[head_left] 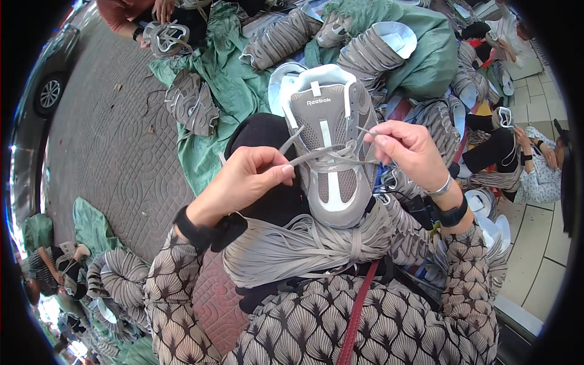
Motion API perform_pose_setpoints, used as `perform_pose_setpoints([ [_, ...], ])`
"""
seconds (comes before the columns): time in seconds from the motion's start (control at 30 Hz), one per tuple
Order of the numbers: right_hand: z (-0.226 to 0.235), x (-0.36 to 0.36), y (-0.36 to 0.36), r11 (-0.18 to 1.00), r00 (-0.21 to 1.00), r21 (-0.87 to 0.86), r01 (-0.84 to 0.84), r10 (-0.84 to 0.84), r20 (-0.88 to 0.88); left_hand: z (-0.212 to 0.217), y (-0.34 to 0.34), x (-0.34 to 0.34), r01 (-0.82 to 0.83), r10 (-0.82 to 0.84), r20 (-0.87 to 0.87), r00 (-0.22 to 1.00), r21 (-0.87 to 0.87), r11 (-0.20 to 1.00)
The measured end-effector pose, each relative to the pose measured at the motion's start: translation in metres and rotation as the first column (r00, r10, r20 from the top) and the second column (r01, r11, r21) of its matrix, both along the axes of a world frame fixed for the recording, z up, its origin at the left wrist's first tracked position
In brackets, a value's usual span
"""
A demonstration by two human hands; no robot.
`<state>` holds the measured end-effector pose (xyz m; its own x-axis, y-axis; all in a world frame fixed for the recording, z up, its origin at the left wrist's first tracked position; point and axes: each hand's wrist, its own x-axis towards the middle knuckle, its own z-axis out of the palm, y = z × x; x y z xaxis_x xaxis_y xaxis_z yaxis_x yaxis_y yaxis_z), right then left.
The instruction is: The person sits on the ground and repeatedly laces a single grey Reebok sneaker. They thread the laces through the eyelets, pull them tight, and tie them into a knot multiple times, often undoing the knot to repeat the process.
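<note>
A grey sneaker upper (304, 109) with white trim rests toe toward me over my dark-clad knee. A flat grey shoelace (313, 156) runs across its lower eyelets. Left of the upper, my left hand (243, 176) pinches one part of that lace between thumb and fingers, and a loose end sticks up beside it. On the other side my right hand (413, 152) is closed in a pinch on the lace's thin end, near the eyelets. Across my lap, just below the toe, lies a thick tied bundle of grey laces (286, 255).
Stacked grey uppers (283, 38) lie on green sheeting (213, 91) ahead, with more piled to my right and lower left. Several other people sit nearby handling uppers. At far left a parked car (52, 91) stands on patterned paving (121, 121).
</note>
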<state>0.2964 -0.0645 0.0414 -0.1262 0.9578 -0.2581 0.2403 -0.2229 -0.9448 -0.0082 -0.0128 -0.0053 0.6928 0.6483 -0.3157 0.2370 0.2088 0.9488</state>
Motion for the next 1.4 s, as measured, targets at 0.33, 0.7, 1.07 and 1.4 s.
perform_pose_setpoints([
  [0.33,-0.008,-0.006,0.003,0.996,0.976,0.041,-0.074,0.064,0.207,-0.009,0.009,0.03,-0.239,0.419,-0.053,0.906,0.754,0.612],
  [0.7,-0.011,-0.026,0.003,0.695,0.497,0.473,-0.541,-0.189,0.847,-0.008,0.011,0.012,-0.093,0.24,-0.156,0.958,0.621,0.778],
  [1.07,-0.01,-0.026,0.009,0.92,0.857,0.324,-0.219,0.023,0.514,-0.017,-0.013,-0.025,0.203,0.161,-0.269,0.95,0.92,0.336],
  [1.4,-0.013,-0.032,0.013,0.922,0.821,0.301,-0.242,0.029,0.57,-0.023,-0.019,0.017,-0.2,0.41,-0.098,0.907,0.756,0.623],
])
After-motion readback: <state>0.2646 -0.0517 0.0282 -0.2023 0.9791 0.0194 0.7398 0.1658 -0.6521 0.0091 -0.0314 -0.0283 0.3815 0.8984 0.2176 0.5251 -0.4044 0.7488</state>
